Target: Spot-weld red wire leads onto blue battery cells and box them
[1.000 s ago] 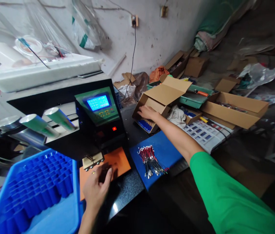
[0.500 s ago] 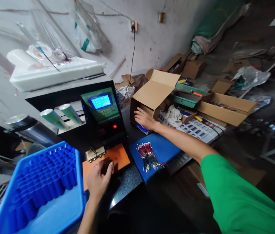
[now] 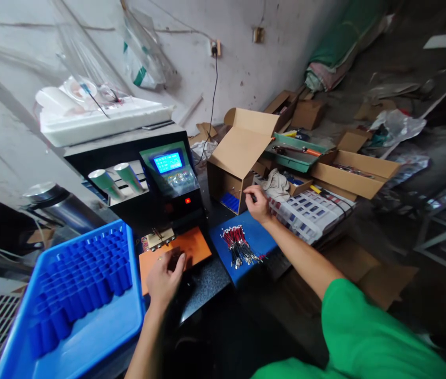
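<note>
The tub [image 3: 100,337] is showing bright blue; the board [image 3: 196,245] is showing plain orange; the wires [image 3: 239,245] are mixing red and black with white tips; the screen [image 3: 168,161] is glowing light blue; the sleeve [image 3: 365,321] is showing green

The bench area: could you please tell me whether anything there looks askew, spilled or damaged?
Nothing looks clearly spilled or damaged. Slightly untidy: the wire bundle has a few ends straggling right on the blue mat, and a pale cloth lies crumpled right of the open box.
</note>
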Demonstrator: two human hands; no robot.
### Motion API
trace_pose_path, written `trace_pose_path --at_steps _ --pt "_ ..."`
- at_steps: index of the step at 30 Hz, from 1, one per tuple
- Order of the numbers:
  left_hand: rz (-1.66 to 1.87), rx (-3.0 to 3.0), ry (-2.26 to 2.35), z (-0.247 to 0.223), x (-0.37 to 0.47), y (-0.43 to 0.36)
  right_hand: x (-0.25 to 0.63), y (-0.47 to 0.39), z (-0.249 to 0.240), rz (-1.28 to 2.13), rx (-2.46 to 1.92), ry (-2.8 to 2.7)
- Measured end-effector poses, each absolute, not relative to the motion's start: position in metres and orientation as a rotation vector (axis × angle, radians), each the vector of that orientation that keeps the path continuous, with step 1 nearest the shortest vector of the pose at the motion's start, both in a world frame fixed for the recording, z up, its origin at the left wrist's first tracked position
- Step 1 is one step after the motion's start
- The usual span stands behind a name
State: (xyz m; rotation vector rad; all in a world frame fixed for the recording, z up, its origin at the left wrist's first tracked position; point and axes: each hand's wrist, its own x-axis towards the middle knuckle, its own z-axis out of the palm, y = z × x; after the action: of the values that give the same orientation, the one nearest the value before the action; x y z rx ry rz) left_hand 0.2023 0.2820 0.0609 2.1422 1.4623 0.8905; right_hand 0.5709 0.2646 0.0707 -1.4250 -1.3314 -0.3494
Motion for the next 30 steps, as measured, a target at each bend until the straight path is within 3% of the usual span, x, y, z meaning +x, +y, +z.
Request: trace_pose_path --at_steps 3,8,22,30 --pt "0.886 2.155 1.469 0.062 0.203 0.282 0.570 0.261 0.053 -0.234 -1.638 -0.970" --pt "0.895 2.127 1.470 0.065 0.204 0.282 0.566 0.296 0.039 0.120 -1.815 -0.901" --pt "0.905 2.136 1.462 0.064 0.202 0.285 0.605 0.298 0.080 0.246 -1.660 -0.835" --pt "0.906 2.157 1.471 0.062 0.203 0.288 0.630 0.267 0.063 0.282 -1.484 -1.070"
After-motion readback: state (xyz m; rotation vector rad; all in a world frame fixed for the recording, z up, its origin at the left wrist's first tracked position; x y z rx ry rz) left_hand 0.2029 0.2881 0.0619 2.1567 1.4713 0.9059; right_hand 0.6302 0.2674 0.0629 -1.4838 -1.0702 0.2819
